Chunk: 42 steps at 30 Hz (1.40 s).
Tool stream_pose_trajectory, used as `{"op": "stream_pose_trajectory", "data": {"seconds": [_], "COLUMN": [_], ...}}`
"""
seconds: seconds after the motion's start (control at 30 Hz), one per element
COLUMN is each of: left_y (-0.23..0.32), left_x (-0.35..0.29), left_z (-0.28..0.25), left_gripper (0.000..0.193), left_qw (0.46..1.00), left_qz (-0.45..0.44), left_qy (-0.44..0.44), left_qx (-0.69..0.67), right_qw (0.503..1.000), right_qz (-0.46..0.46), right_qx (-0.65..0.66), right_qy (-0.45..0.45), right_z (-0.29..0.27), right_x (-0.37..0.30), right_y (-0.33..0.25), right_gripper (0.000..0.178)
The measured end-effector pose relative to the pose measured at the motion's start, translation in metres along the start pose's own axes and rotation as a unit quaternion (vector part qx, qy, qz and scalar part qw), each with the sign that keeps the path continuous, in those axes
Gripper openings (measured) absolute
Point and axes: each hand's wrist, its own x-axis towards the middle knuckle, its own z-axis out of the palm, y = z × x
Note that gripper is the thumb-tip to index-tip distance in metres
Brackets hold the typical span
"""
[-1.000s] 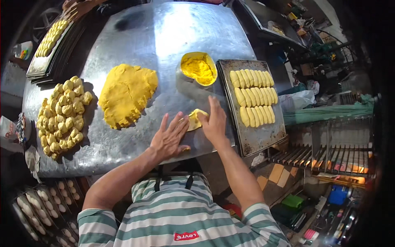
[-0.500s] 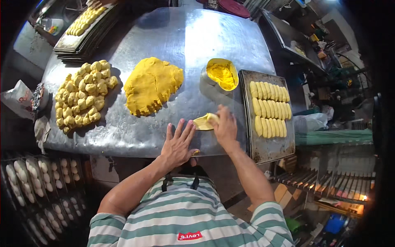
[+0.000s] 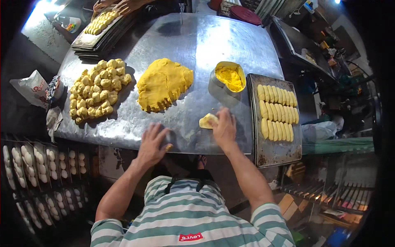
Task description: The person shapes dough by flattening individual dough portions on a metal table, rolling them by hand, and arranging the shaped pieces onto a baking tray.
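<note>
My right hand (image 3: 225, 131) has its fingers closed on the right end of a small flattened piece of pale dough (image 3: 206, 121) on the metal table. Apart from the dough, my left hand (image 3: 152, 145) is by the table's near edge, fingers spread and holding nothing; a yellow smear shows on its thumb. Beyond my right hand stands a metal tin (image 3: 214, 85) with bright yellow paste (image 3: 229, 77) inside. A large yellow slab of dough or paste (image 3: 163, 85) lies beyond my left hand. Further left is a heap of pale dough balls (image 3: 97, 90).
To the right, a dark baking tray (image 3: 273, 153) carries three rows of dough rolls (image 3: 277, 110). Stacked trays (image 3: 92, 48) stand at the far left, where another person's hands (image 3: 128, 5) work. Racks of pale dough pieces (image 3: 39, 164) flank the table's lower left.
My left hand has moved left, off the dough. My right hand stays at the dough, which now looks shorter. The whole view has shifted slightly.
</note>
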Motion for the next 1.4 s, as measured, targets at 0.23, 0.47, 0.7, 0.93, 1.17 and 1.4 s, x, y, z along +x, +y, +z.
{"op": "stream_pose_trajectory", "data": {"seconds": [0.23,0.47,0.7,0.93,1.17,1.4], "left_y": [-0.090,-0.104,-0.084,-0.045,-0.021,-0.021], "left_x": [-0.039,-0.043,-0.016,0.028,0.041,0.040], "left_z": [-0.026,-0.041,-0.027,0.036,0.060,0.053], "left_gripper": [0.058,0.053,0.058,0.067,0.071,0.069], "left_qw": [0.990,0.976,0.970,0.972,0.954,0.947], "left_qz": [-0.095,-0.125,-0.129,-0.113,-0.148,-0.199], "left_qy": [0.096,0.176,0.197,0.201,0.209,0.200], "left_qx": [0.044,-0.023,-0.051,0.037,0.157,0.151], "right_qw": [0.978,0.996,0.992,0.963,0.907,0.899], "right_qz": [0.131,0.089,0.051,0.128,0.317,0.362], "right_qx": [0.079,0.010,0.116,0.227,-0.049,0.220], "right_qy": [-0.139,-0.019,0.014,0.075,0.272,0.108], "right_z": [-0.022,-0.015,-0.017,-0.060,-0.217,-0.235], "right_x": [0.006,-0.007,-0.040,-0.024,-0.092,-0.092], "right_y": [-0.043,-0.055,-0.087,0.015,0.291,0.295], "right_gripper": [0.066,0.063,0.060,0.025,0.038,0.044]}}
